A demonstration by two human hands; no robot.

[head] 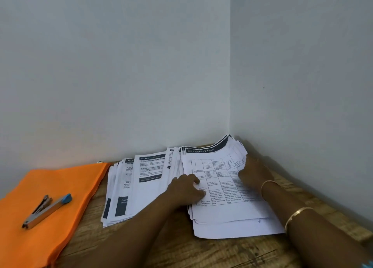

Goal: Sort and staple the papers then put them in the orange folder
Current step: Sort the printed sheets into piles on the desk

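While 1 stapler (pixel 46 211) lies on 1 orange folder (pixel 58 179) | L hand (pixel 186 190): grip loose on papers (pixel 222 217) | R hand (pixel 255 173): grip unclear

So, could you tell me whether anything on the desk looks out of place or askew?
Yes: the papers lie in ragged, fanned piles, and the far corner of the right-hand pile curls up near the wall. The stapler lies hinged open on the orange folder.

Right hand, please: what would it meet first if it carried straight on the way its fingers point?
Probably the lifted corners of the paper stack, right at the right hand; the wall stands behind them.
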